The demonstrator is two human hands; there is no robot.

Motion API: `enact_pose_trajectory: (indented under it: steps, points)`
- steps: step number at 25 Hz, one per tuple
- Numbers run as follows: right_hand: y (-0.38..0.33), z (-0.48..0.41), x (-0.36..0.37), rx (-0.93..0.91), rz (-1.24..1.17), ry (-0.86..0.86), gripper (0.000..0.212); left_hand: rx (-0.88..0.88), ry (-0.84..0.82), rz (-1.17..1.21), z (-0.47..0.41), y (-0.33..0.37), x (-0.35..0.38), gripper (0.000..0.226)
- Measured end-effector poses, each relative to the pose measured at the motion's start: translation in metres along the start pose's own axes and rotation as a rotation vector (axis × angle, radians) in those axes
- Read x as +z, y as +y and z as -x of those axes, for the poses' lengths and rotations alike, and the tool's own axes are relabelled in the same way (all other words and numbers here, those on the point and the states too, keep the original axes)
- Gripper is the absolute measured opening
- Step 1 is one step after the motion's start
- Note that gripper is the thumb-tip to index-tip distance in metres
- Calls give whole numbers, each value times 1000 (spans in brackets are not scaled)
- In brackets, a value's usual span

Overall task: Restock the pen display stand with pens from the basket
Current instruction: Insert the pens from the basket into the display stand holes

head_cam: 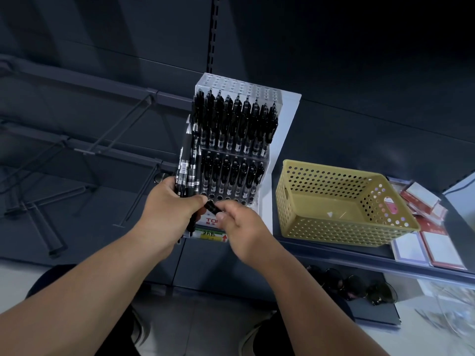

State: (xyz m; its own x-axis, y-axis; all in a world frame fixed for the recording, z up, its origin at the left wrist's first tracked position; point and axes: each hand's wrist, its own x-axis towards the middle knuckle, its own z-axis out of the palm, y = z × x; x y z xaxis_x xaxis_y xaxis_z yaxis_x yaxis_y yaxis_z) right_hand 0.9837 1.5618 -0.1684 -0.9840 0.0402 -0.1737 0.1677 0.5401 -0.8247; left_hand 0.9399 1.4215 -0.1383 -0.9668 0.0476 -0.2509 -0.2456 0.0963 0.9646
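Note:
The clear pen display stand (262, 96) stands on the shelf, its two tiers packed with black pens; a few holes along the lower front row show empty. My left hand (169, 214) is shut on a bundle of black pens (186, 170), held upright beside the stand's left edge. My right hand (241, 227) pinches the end of a single black pen (212, 207) just in front of the lower row. The yellow perforated basket (303, 201) sits to the right of the stand; no pens show inside it.
Red and white card packs (434, 242) lie on the shelf right of the basket. Empty metal display hooks (120, 129) jut out at left. Dark round objects (347, 283) sit on the shelf below, and my legs show over the floor.

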Motion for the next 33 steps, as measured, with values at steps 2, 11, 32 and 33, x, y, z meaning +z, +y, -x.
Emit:
enact_pose_trajectory:
  steps: [2, 11, 32, 33]
  points:
    - [0, -1, -4, 31, -104, 74, 19, -17, 2, 51, -3, -1, -4, 22]
    - [7, -14, -64, 42, -347, 690, 7, -115, -95, 157, -8, -7, -5, 23]
    - [34, -50, -43, 39, 77, 617, 13, -149, -136, 179, -10, -11, -4, 19]
    - [35, -51, -43, 43, 90, 619, 14, -149, -138, 175, -10, -10, -5, 20]
